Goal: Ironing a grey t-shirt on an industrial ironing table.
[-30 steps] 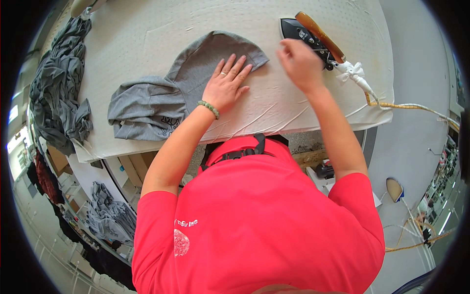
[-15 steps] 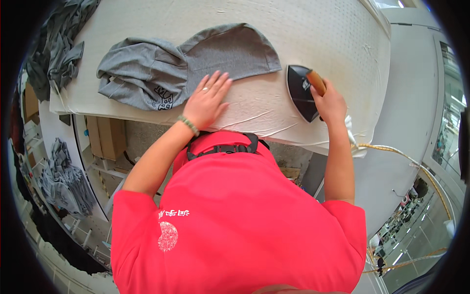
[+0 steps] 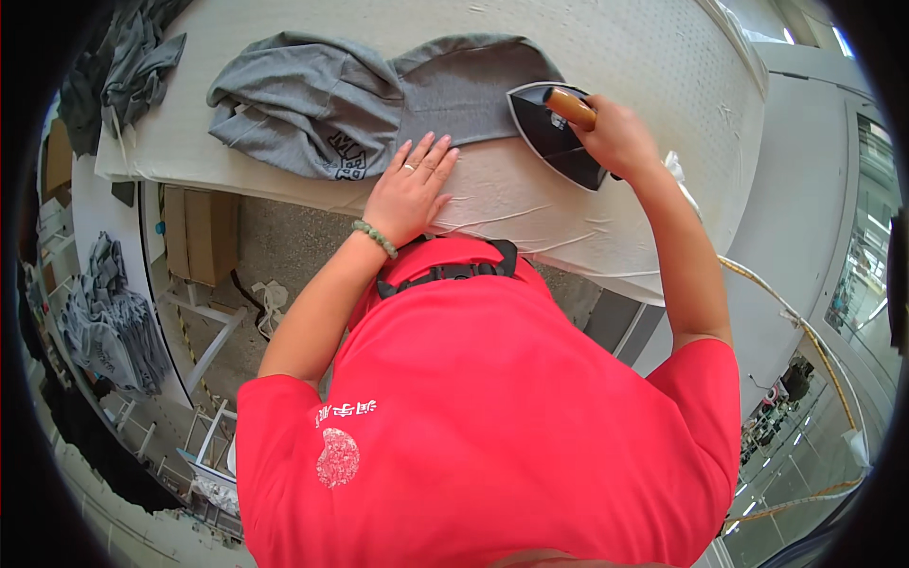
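A grey jersey garment [image 3: 445,90] lies on a pale padded ironing table [image 3: 653,57], bunched in folds on its left and spread flat on its right. Dark lettering shows near its front edge; the cut of the garment is unclear. My left hand [image 3: 407,189] rests palm down, fingers stretched out, with the fingertips at the garment's near edge. Around that wrist is a green bead bracelet. In my right hand [image 3: 615,137] is the wooden handle of a black iron [image 3: 559,142]. The iron's left side overlaps the right end of the flat grey part.
More grey garments [image 3: 142,71] are heaped at the table's far left corner. Below on the left are a hanging bundle of grey pieces [image 3: 114,322] and a cardboard box [image 3: 204,232]. A hose and cord [image 3: 800,322] run down at the right, beside a grey cabinet [image 3: 786,180].
The iron, held in my right hand, has moved left and away from me, from bare table to the garment's right end. My left hand stays at the garment's near edge.
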Tool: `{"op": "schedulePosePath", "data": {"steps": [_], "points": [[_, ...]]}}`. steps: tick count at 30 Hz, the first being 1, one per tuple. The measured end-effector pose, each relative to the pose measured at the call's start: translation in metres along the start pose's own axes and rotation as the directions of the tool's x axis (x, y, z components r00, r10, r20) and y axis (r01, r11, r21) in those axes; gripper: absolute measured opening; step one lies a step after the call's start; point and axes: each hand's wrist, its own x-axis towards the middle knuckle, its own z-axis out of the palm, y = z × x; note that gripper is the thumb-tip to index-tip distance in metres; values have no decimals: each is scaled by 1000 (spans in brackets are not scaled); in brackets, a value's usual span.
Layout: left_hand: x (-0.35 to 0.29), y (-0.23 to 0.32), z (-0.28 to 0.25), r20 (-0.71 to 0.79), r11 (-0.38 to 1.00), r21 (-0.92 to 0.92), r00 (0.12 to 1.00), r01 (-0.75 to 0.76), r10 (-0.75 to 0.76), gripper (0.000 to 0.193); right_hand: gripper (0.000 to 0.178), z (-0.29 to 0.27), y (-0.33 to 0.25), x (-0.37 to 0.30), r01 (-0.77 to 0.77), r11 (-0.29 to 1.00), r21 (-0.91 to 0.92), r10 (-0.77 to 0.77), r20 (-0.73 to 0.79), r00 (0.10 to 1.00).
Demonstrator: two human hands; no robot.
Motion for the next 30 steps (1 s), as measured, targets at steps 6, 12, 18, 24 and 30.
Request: {"op": "schedulePosePath", "data": {"steps": [6,12,18,24,30], "points": [[-42,-7,-26,-109,997,-68,993,37,-44,49,36,13,-28,2,86,994,-62,-79,112,991],[-43,-16,-57,-289,966,-244,945,81,-152,24,34,42,-128,-11,177,980,-94,-146,272,951],[-35,-33,-79,-301,954,-293,941,61,-153,18,34,48,-157,4,227,973,-42,-213,221,952],[-29,-51,-90,-236,925,-380,964,23,-121,16,36,24,-100,35,-225,974,31,226,-71,972],[-11,-65,-90,-185,902,-429,982,-39,-45,16,39,38,-8,-9,-424,889,176,438,-51,897]]}}
